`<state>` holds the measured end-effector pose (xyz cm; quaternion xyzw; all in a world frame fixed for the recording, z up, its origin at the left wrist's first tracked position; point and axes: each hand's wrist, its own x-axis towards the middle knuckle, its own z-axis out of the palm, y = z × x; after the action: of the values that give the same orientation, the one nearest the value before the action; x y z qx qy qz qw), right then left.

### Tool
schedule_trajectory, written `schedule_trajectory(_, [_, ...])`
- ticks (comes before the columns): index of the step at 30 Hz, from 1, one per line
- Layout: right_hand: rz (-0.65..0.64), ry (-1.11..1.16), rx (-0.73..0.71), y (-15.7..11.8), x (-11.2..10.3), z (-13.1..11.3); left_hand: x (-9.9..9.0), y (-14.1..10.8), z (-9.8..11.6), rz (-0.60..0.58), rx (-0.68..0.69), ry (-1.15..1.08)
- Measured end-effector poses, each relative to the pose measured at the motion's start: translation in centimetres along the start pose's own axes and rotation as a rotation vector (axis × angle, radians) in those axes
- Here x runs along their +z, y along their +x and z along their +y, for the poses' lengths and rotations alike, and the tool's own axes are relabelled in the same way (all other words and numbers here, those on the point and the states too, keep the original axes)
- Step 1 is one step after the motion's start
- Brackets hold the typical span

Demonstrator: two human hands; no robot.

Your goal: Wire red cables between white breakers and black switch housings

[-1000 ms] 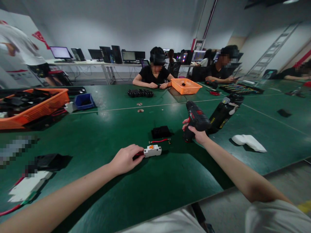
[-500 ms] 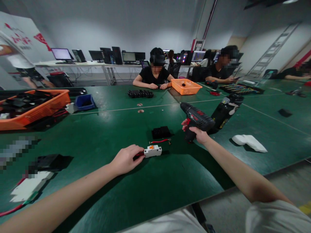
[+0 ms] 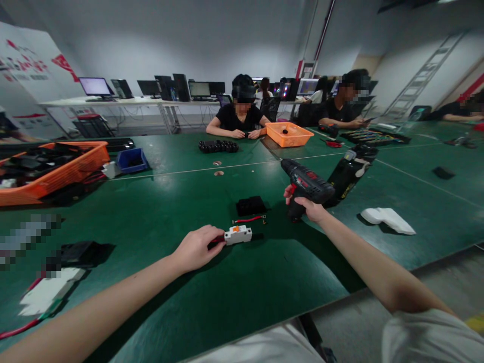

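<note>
A white circuit breaker [image 3: 238,235] with an orange switch rests on the green table. My left hand [image 3: 200,247] is closed at its left end, thumb and fingers pinching there, and a bit of red wire shows between them. My right hand [image 3: 308,205] grips a black and red cordless drill [image 3: 308,182] by its handle, raised above the table, its chuck pointing away to the left. Behind the breaker lie a short red wire [image 3: 249,219] with metal lugs, a tiny brass-coloured screw [image 3: 264,222] and a black block-shaped part [image 3: 251,205].
A black bottle-like object [image 3: 348,176] stands behind the drill, with a white bent piece [image 3: 388,220] to its right. At left are an orange basket [image 3: 64,176], a blue bin [image 3: 132,160] and a white module [image 3: 53,291]. A co-worker [image 3: 242,113] sits opposite beside an orange tray [image 3: 290,135].
Both hands, the breaker and the drill hold nearly the same places. A person standing at the far left has moved mostly out of view.
</note>
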<state>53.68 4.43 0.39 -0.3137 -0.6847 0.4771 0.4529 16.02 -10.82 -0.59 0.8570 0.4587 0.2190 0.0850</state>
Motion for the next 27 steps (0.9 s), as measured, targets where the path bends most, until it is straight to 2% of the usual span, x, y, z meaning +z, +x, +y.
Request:
schedule_trajectory(7, [-0.016,0.038,0.009,0.0,0.4,-0.7,-0.1,0.0,0.1,-0.003,-0.002,-0.012])
schedule_trajectory(12, [0.037,0.099,0.103,-0.1,1.0,-1.3,-0.3,0.0,0.0,-0.012,-0.012,-0.024])
schedule_trajectory(15, [0.051,0.159,0.16,-0.8,2.1,-2.6,-0.3,-0.1,0.0,-0.009,-0.018,-0.03])
schedule_trajectory(18, [0.014,0.204,0.309,-2.4,3.8,-5.2,-0.4,0.0,0.1,-0.009,-0.021,-0.046])
schedule_trajectory(23, [-0.038,0.329,0.651,-5.4,6.8,-12.2,-0.5,0.1,0.1,-0.029,-0.036,-0.035])
schedule_trajectory(27, [-0.192,0.303,0.765,-6.3,8.2,-17.1,-0.6,-0.1,0.1,-0.029,-0.035,-0.05])
